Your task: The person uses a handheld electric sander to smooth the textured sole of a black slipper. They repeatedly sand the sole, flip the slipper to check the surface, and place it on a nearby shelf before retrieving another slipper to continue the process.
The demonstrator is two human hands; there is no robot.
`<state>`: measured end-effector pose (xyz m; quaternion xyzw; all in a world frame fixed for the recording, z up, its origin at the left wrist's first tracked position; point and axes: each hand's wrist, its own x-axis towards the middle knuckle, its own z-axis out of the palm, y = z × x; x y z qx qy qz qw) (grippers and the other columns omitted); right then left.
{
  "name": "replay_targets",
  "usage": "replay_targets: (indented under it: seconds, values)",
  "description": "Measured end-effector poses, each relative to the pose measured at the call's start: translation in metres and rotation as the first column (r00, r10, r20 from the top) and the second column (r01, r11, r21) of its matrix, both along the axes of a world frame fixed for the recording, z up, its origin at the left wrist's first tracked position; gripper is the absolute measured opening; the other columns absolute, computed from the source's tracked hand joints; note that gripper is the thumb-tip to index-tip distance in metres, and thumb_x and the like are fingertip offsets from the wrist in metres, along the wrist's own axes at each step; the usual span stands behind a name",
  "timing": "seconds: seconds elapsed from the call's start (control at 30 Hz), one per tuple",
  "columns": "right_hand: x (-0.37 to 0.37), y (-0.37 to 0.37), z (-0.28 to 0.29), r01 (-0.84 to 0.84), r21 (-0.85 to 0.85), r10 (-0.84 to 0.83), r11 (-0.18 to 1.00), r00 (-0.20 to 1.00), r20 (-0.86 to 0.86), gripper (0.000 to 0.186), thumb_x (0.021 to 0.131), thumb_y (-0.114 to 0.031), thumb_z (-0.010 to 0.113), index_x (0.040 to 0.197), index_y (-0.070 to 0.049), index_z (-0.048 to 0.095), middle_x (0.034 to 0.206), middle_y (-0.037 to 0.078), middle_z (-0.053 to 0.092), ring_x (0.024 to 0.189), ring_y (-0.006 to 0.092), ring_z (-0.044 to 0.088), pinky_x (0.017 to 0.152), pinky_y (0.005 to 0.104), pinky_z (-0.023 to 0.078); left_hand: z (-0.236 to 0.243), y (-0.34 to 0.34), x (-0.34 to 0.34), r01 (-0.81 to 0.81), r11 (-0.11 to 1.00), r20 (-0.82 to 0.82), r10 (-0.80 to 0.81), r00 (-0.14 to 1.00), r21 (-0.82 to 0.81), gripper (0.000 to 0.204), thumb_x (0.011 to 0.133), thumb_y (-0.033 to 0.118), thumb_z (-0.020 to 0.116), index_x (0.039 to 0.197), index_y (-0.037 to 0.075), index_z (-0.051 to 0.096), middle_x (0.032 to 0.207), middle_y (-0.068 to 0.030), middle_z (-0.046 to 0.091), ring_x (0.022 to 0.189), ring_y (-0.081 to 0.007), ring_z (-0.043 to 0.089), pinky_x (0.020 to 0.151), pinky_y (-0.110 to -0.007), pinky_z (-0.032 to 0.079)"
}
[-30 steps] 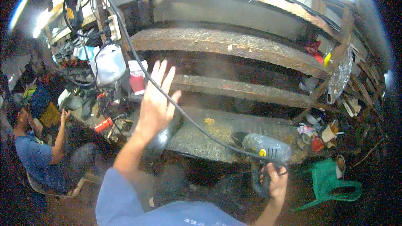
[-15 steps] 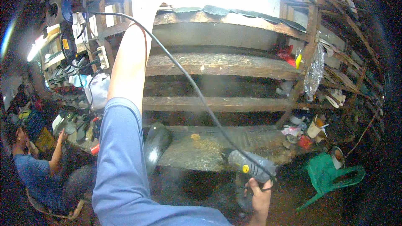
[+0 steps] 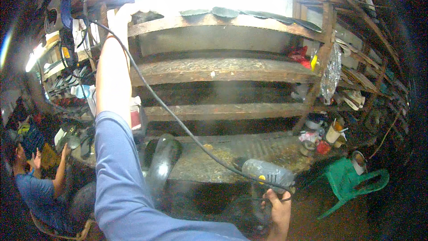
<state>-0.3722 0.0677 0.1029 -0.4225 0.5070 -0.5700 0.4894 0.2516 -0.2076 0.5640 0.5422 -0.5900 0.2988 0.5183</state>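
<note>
My right hand (image 3: 280,206) grips a grey, pistol-shaped heat gun (image 3: 267,172) by its handle at the lower right. Its dark nozzle points left over the low wooden bench (image 3: 236,154). A black cord (image 3: 165,102) runs from near the gun up to the upper left, crossing my left forearm. That arm, in a blue sleeve (image 3: 118,160), reaches far up. My left hand (image 3: 122,14) is at the left end of the top shelf (image 3: 223,21), near dark flat pieces. Glare from the lamp washes out its fingers.
A shiny black curved tube-like thing (image 3: 164,160) stands at the bench's left. At the right are a green plastic chair (image 3: 341,183) and a cream cup (image 3: 333,133). Another person (image 3: 42,192) sits at the lower left. A hanging plastic bag (image 3: 331,73) is by the right post.
My left arm and hand have shifted left along the top shelf, and the cord has swung left and lower. The heat gun stays in my right hand, nearly in place.
</note>
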Motion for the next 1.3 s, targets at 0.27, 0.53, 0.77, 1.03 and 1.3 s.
replay_targets:
  seconds: [0.27,0.53,0.77,1.03,1.3]
  values:
    - [-0.003,-0.028,-0.004,-0.029,0.036,0.032,0.999,0.994,-0.100,0.049,0.093,-0.022,0.083,0.129,-0.001,0.057,0.109,0.010,0.073,0.088,0.0208,0.070,0.077,0.0375,0.058,0.001,-0.015,-0.014,0.037,0.996,0.417,0.002,0.909,-0.086,0.032,0.094,0.005,0.071,0.126,0.007,0.071,0.121,-0.0143,0.072,0.106,-0.0263,0.071,0.096,-0.037,0.061]
    - [0.002,-0.025,-0.008,-0.015,-0.058,0.008,0.998,0.994,-0.113,0.034,0.098,-0.019,0.077,0.122,-0.003,0.059,0.090,0.009,0.070,0.070,0.0193,0.066,0.062,0.0348,0.056,-0.015,-0.018,-0.159,-0.239,0.967,0.250,0.210,0.945,0.089,0.040,0.092,0.001,0.070,0.131,0.009,0.071,0.126,-0.0125,0.071,0.110,-0.0253,0.071,0.098,-0.037,0.060]
    - [-0.008,-0.024,-0.009,0.046,-0.083,-0.053,0.995,0.996,-0.076,0.024,0.100,-0.012,0.073,0.118,-0.004,0.059,0.084,0.009,0.069,0.061,0.0195,0.065,0.054,0.0350,0.055,-0.003,-0.016,-0.151,-0.256,0.960,0.239,0.224,0.945,0.113,0.042,0.092,0.002,0.070,0.133,0.008,0.070,0.127,-0.0125,0.071,0.111,-0.0257,0.071,0.098,-0.038,0.060]
    - [-0.008,-0.024,-0.006,0.031,0.001,-0.031,1.000,0.999,0.028,0.025,0.099,-0.013,0.074,0.117,-0.004,0.060,0.086,0.009,0.069,0.063,0.0183,0.066,0.054,0.0346,0.055,0.005,-0.009,-0.148,-0.224,0.969,0.253,0.194,0.948,0.099,0.044,0.091,0.002,0.070,0.135,0.008,0.069,0.128,-0.0125,0.071,0.112,-0.0261,0.071,0.099,-0.038,0.060]
    - [-0.011,-0.022,-0.004,0.045,-0.067,-0.050,0.997,0.995,-0.087,0.044,0.097,-0.017,0.078,0.132,-0.003,0.056,0.106,0.011,0.066,0.087,0.0224,0.065,0.075,0.0364,0.053,0.003,0.024,-0.125,-0.194,0.976,0.244,0.166,0.956,0.098,0.046,0.091,0.003,0.070,0.137,0.008,0.068,0.129,-0.0124,0.070,0.113,-0.0266,0.071,0.100,-0.039,0.059]
